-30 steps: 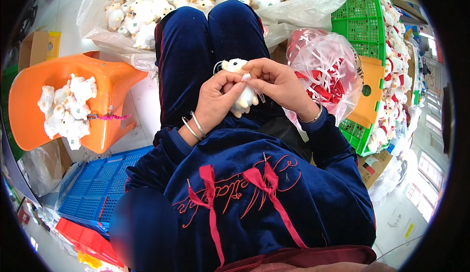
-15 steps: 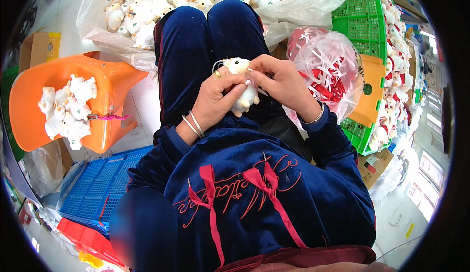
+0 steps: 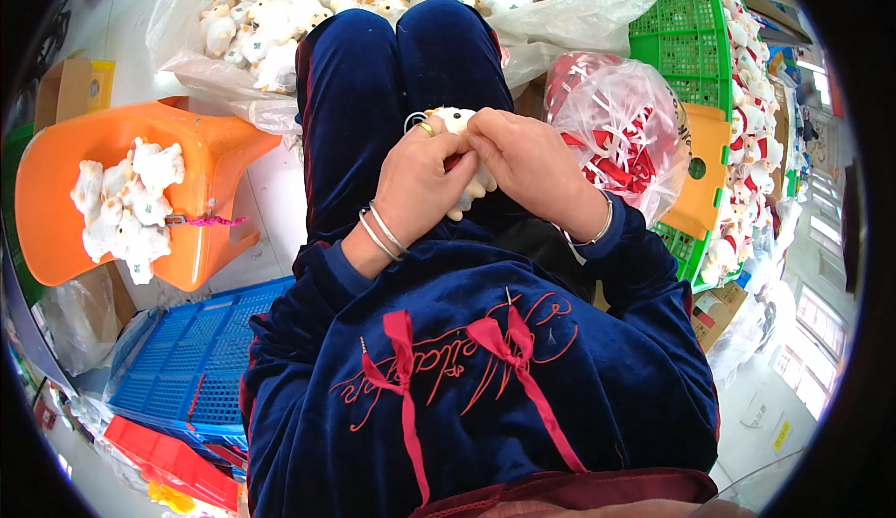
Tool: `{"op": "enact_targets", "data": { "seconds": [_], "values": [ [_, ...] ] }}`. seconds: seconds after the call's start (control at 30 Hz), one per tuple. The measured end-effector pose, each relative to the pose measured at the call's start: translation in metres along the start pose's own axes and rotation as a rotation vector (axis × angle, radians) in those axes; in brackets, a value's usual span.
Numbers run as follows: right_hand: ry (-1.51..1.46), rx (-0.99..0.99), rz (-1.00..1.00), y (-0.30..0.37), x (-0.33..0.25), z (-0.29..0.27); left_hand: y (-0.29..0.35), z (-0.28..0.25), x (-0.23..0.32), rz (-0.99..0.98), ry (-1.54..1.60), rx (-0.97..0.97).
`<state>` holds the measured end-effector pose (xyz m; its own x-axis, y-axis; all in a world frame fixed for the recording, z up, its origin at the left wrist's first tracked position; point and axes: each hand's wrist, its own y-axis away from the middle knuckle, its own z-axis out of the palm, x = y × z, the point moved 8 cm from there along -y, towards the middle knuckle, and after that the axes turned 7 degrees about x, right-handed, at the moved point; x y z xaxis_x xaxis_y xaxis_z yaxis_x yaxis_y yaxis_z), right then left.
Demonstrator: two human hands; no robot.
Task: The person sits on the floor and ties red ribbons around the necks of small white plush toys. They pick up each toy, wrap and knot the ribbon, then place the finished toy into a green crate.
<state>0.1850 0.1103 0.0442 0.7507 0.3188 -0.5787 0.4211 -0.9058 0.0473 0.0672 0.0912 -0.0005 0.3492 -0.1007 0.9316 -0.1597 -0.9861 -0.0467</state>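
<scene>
A small white plush toy (image 3: 457, 119) with a dark eye and a loop of cord by its head is held above my lap, its lower body showing beneath my fingers. My left hand (image 3: 417, 175) is closed on its left side, thumb at the neck. From the right, my right hand (image 3: 532, 165) is closed too, fingertips pressed at the neck against those of the left. A bit of red shows beside my left thumb. Whatever thin piece the fingertips pinch there is hidden.
Beyond my knees lies a clear plastic sheet heaped with similar plush toys (image 3: 271, 19). At left, several toys rest on an orange chair (image 3: 47, 201) above a blue crate (image 3: 187, 359). At right are a bag of red-and-white strips (image 3: 625, 154) and a green crate (image 3: 686, 42) beside more toys.
My hands have drawn closer together over the toy's neck, the right one turning its back upward. The white ends seen at the fingertips before are now covered.
</scene>
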Motion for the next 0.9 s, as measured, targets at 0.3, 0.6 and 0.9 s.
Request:
{"op": "enact_targets", "data": {
  "seconds": [0.3,0.6,0.9],
  "values": [
    [-0.541,-0.119,-0.07,0.003,0.027,0.006,-0.001,0.003,-0.019,-0.12,0.297,-0.043],
    [-0.485,-0.208,-0.05,-0.004,0.023,0.004,-0.001,0.004,-0.021,-0.181,0.333,-0.105],
    [-0.281,-0.078,0.072,-0.002,0.015,0.004,-0.001,0.004,-0.02,-0.199,0.329,-0.098]
  ]
}}
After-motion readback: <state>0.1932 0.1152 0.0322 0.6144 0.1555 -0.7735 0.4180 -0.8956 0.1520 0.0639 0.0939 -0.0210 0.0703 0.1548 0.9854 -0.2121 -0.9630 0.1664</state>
